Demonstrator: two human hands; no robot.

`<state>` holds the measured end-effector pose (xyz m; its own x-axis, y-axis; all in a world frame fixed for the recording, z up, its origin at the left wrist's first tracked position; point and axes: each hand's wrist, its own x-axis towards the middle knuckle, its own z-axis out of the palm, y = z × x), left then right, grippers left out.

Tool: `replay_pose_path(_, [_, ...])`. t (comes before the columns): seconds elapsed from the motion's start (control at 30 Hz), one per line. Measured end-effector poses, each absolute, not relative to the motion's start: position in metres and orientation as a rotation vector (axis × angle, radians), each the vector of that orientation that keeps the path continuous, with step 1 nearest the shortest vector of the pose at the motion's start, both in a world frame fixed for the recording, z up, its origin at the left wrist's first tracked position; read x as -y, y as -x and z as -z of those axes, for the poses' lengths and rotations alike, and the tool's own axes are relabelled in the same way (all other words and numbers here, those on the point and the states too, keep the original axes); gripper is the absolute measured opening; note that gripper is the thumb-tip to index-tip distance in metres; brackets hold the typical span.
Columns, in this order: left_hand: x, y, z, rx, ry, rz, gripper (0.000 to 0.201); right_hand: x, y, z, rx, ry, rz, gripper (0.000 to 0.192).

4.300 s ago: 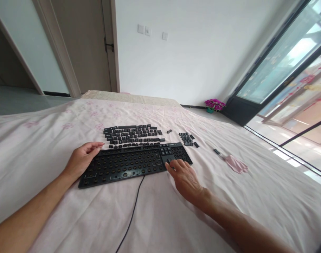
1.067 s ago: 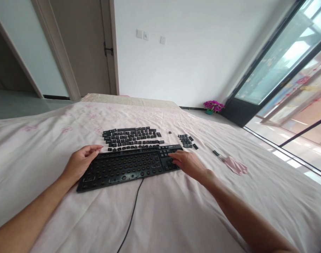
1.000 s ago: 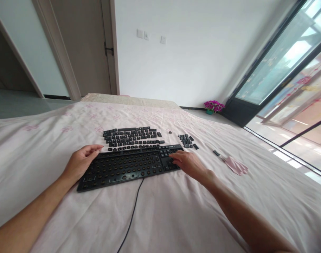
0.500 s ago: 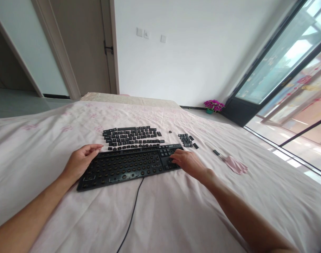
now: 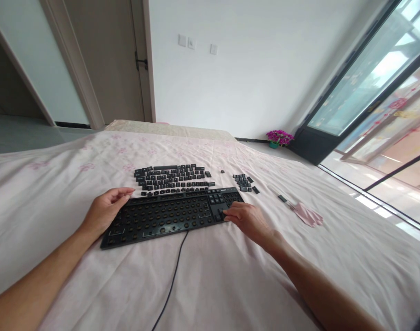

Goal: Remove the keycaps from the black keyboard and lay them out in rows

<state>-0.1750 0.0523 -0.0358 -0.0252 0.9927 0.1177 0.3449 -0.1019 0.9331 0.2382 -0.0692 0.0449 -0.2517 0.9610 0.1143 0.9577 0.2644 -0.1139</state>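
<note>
A black keyboard (image 5: 161,216) lies at a slant on the bed, most of its keycaps off and the key sockets bare. Several keycaps remain on its right part, in the block above the arrow keys and at the arrows. My left hand (image 5: 104,209) rests at the keyboard's left end, fingers stretched out and thumb slightly apart. My right hand (image 5: 247,219) is at the arrow keys, fingertips drawn together on the keyboard; what is between them is hidden. Beyond the keyboard, loose black keycaps (image 5: 175,177) lie in rows, with a smaller group of number-pad keycaps (image 5: 242,181) to the right.
A pale pink floral sheet (image 5: 210,285) covers the bed. The keyboard's cable (image 5: 173,280) runs toward me. At right lie a small wire-ended tool (image 5: 283,198) and a pink glove-like cloth (image 5: 308,214). A single keycap (image 5: 222,171) sits apart between the groups.
My right hand has moved slightly down and toward me, from the upper side of the arrow area to its lower right keys. My left hand stays where it was.
</note>
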Motion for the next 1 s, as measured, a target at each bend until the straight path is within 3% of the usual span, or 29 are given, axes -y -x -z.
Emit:
replay_pose_path(0.57, [-0.051, 0.174, 0.034, -1.435, -1.520, -1.125, 0.050, 0.091, -0.230, -0.008, 2.607, 1.685, 0.740, 0.034])
replay_pose_path(0.83, [-0.048, 0.173, 0.030, -1.438, -1.517, -1.101, 0.048, 0.095, -0.222, -0.014, 2.625, 1.585, 0.863, 0.037])
replay_pose_path(1.0, [-0.049, 0.173, 0.031, -1.429, -1.503, -1.114, 0.047, 0.092, -0.226, -0.017, 2.623, 1.655, 0.707, 0.035])
